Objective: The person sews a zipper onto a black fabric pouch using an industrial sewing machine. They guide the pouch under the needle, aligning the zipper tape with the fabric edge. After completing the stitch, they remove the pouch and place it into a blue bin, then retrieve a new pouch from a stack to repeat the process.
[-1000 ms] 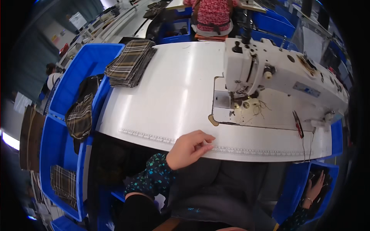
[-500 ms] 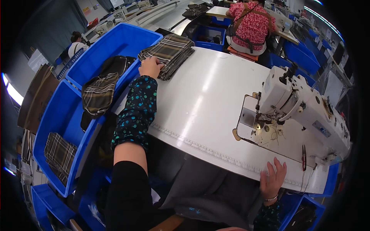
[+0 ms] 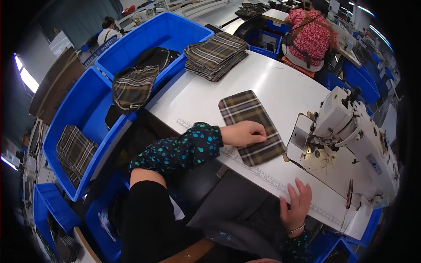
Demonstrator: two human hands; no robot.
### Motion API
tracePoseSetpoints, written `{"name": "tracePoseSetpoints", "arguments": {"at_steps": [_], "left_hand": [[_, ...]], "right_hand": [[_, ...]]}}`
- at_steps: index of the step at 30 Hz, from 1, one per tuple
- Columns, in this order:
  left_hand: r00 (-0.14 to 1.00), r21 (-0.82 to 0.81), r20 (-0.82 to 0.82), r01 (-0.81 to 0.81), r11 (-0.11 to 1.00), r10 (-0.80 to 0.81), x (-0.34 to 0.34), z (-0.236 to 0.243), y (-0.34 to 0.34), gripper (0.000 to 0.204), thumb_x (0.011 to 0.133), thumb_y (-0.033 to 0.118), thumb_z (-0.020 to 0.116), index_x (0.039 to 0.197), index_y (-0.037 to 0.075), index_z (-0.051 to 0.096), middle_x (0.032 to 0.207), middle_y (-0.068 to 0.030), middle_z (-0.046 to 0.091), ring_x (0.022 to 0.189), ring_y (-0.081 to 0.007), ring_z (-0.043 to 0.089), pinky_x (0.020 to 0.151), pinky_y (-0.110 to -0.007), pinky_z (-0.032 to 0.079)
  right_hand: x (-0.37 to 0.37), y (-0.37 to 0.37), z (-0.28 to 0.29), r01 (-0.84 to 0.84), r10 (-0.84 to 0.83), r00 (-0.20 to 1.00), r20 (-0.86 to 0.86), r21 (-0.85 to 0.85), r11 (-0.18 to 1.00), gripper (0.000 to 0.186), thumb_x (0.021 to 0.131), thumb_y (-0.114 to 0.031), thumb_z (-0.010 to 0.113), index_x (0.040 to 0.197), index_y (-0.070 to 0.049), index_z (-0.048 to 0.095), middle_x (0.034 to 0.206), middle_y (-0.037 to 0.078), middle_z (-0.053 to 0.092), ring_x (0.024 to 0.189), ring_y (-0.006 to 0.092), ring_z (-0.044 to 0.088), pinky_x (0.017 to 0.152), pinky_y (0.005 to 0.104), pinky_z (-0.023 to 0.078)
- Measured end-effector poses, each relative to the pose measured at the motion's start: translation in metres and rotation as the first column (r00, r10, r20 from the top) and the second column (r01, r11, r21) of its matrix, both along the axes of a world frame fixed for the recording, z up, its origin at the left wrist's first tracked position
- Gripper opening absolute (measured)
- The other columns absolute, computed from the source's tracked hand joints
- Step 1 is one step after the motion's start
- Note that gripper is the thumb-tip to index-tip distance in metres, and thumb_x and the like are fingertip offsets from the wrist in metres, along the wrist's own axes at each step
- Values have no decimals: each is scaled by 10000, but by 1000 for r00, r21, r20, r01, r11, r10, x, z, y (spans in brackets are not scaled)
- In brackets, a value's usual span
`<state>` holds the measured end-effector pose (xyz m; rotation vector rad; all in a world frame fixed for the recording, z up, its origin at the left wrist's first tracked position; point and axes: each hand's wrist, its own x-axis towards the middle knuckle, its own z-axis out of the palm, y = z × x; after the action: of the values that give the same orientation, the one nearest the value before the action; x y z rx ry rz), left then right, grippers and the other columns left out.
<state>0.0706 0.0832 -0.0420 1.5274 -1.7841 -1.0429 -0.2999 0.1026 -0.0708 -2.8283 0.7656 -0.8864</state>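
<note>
A plaid fabric piece (image 3: 244,108) in brown, black and white lies on the white sewing table, short of the sewing machine (image 3: 346,120). My left hand (image 3: 246,133) is over its middle, fingers curled and closed on the cloth. My right hand (image 3: 296,205) is at the table's front edge, fingers apart, with nothing in it. Farther back on the left, a stack of matching plaid pieces (image 3: 217,55) sits on the tabletop. Thread snips (image 3: 349,193) with dark red handles lie right of my right hand, near the machine base.
Blue bins (image 3: 105,65) line the table's left side; a rounded plaid piece (image 3: 133,90) hangs over their rim and more plaid pieces (image 3: 76,151) lie inside. A measuring tape strip (image 3: 263,175) runs along the front edge. Another person in a red patterned top (image 3: 312,39) sits beyond.
My left hand has moved from the stack toward the machine, bringing one plaid piece onto the middle of the table. My right hand stays open near the front edge. The view has shifted somewhat.
</note>
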Motion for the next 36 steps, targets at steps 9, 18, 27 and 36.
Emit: {"name": "tracePoseSetpoints", "arguments": {"at_steps": [9,18,27,36], "left_hand": [[728,-559,482,-174,811,488,30,26,70,531,883,221,802,1354,53,623,1331,-153,652,1249,-346,619,1016,-456,510],[-186,-786,542,-456,417,819,231,31,195,389,1023,353,635,1294,81,696,1266,-135,724,1156,-361,681,952,-482,545],[43,-837,-321,-480,-262,946,231,143,207,338,1070,301,659,1075,-25,749,809,-110,727,733,-154,632,707,-322,501],[651,-756,-88,-536,375,754,39,193,201,214,1044,151,665,1005,-53,716,844,29,641,798,-39,530,721,-217,418]], "right_hand": [[72,5,4,-85,98,986,-137,98,992,619,910,-465,743,1339,-26,662,1467,156,624,1368,392,558,1148,595,385],[33,-12,3,4,19,992,-122,186,983,497,935,-395,743,1191,20,648,1480,180,618,1410,430,519,1179,595,362],[42,-22,3,-35,57,995,-86,238,971,451,927,-290,770,1205,32,620,1534,208,560,1433,442,486,1206,577,334],[37,-15,18,-173,118,970,213,258,951,582,890,-221,815,1374,4,584,1539,229,544,1410,404,526,1194,503,381]]}}
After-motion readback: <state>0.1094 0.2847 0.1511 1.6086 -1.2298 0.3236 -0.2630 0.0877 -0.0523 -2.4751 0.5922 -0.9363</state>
